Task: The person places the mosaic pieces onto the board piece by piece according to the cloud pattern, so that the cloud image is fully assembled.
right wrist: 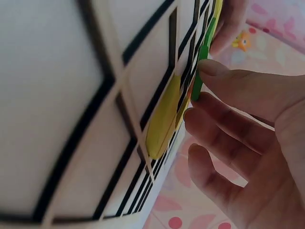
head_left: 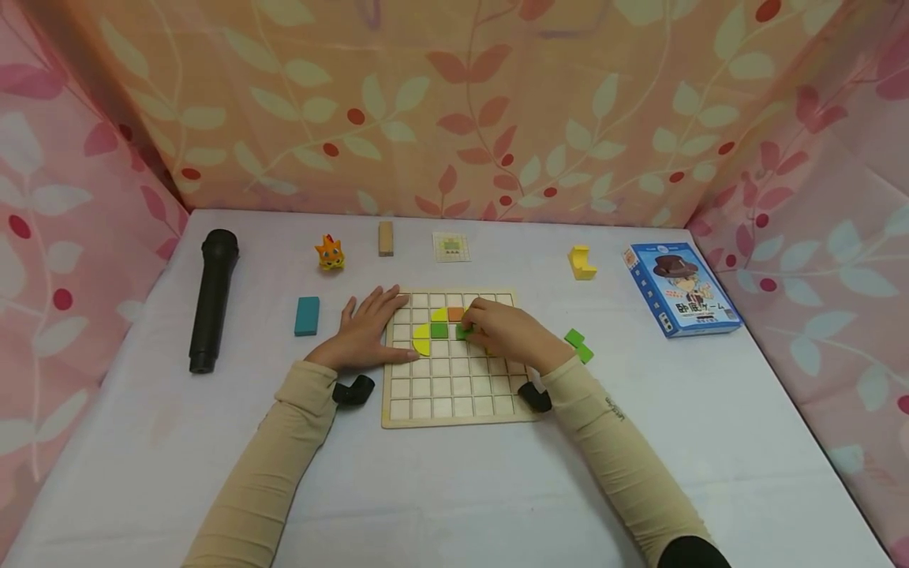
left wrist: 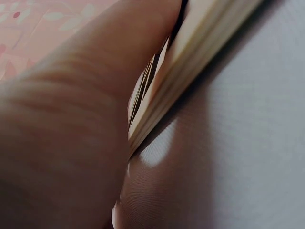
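Observation:
A wooden grid board (head_left: 454, 394) lies in the middle of the white table (head_left: 440, 489). On it sit a yellow half-round piece (head_left: 422, 341), a green square (head_left: 439, 330) and an orange piece (head_left: 455, 314). My left hand (head_left: 372, 323) rests flat on the board's left edge (left wrist: 200, 57), fingers straight. Over the board's upper middle, my right hand (head_left: 483, 323) pinches a small green piece (head_left: 464, 332) that stands on the grid. The right wrist view shows that green piece (right wrist: 202, 67) between fingertips, beside the yellow piece (right wrist: 164, 119).
Left of the board lie a black microphone (head_left: 211, 300) and a teal block (head_left: 307, 315). At the back are an orange cat toy (head_left: 330, 252), a wooden block (head_left: 386, 237), a small card (head_left: 450, 246) and a yellow block (head_left: 581, 263). Right: a green piece (head_left: 578, 344), a blue box (head_left: 679, 289).

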